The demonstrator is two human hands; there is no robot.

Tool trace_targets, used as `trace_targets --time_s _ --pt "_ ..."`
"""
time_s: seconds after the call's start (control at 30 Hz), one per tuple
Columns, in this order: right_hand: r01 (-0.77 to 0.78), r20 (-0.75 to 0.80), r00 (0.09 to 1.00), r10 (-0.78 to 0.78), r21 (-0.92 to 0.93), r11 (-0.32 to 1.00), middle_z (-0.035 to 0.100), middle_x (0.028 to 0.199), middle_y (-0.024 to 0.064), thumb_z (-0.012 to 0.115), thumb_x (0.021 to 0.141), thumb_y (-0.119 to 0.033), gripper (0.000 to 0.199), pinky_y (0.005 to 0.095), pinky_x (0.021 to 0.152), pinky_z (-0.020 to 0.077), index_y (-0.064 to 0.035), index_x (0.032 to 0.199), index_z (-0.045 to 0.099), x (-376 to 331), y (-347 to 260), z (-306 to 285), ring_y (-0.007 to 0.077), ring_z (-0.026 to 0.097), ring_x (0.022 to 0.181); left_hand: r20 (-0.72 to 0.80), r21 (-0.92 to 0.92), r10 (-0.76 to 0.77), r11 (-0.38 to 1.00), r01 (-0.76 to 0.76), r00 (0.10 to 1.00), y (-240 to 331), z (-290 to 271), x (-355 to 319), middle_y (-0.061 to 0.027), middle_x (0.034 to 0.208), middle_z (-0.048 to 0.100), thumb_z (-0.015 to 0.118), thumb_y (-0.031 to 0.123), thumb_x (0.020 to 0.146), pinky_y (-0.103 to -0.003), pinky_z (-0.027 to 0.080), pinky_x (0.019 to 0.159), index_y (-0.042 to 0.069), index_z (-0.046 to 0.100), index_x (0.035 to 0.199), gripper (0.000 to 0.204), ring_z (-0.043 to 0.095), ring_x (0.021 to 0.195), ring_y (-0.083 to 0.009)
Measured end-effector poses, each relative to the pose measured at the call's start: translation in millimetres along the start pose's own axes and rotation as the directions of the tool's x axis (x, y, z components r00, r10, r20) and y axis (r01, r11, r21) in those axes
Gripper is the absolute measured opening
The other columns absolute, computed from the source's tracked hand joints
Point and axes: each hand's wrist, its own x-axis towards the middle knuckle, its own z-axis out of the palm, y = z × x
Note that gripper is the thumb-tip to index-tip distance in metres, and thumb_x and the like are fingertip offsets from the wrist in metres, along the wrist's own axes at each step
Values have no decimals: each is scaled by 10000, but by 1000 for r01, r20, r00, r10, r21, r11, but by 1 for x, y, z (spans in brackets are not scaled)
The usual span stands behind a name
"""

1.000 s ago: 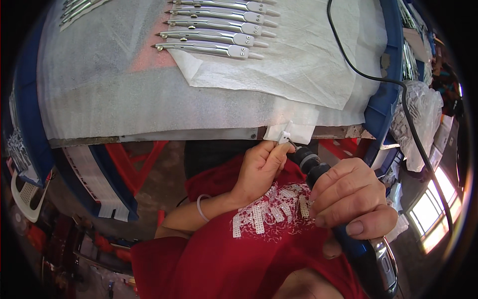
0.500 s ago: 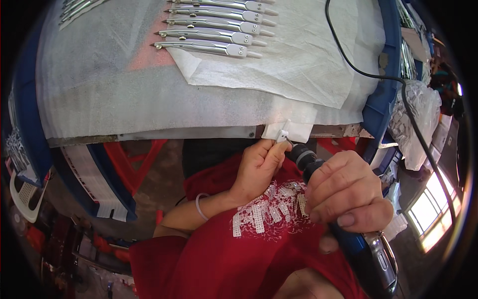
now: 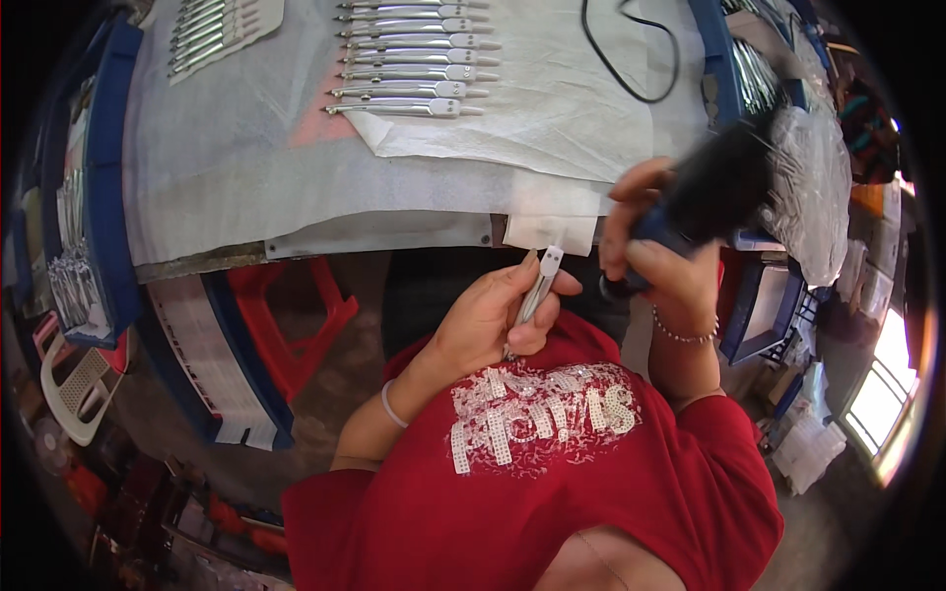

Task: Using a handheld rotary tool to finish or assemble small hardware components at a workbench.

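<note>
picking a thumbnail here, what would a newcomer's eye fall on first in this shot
Probably the dark power tool, big and blurred in the right hand at the upper right. Next, perhaps the row of slim silver instruments on the white cloth at the top, and the single instrument in the left hand near the centre. The red shirt fills the lower middle.

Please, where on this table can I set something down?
Free: the white cloth between the row of silver metal compasses and the thin black cable; pale sheet beside the left blue plastic tray. Crowded: the compass row.
</note>
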Motion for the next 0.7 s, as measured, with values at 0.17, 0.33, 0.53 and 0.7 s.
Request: trace_targets --time_s 0.17,0.33,0.53,0.7 --pt "-102 76 993 87 224 969 548 630 83 703 703 -252 501 232 479 430 35 1038 466 2 15 2 136 524 500 -7 -14 -79 997 79 997 2 23 -8 -23 691 509 283 369 1013 -196 278 399 1 535 1088 452 341 432 -52" --pt "-95 103 993 56 424 901 536 617 84 674 717 -241 471 238 479 436 33 1037 461 -2 13 3 139 511 482 -61 -89 -150 986 144 987 5 42 -17 -25 727 497 294 357 1012 -166 275 395 9 530 1085 426 351 454 -33" --pt "-57 79 997 23 463 884 533 612 84 663 722 -243 456 238 478 439 28 1029 462 -1 6 1 137 508 478 -136 18 -132 991 136 982 12 61 -16 -23 724 487 309 306 1009 -163 263 392 3 529 1080 381 337 450 -29" --pt "-61 67 997 32 493 868 536 617 80 668 726 -244 450 239 481 439 23 1026 463 1 3 -7 136 513 483 -181 48 -169 982 180 969 19 73 -8 3 691 490 357 332 998 -193 280 415 24 537 1061 362 345 461 -40"
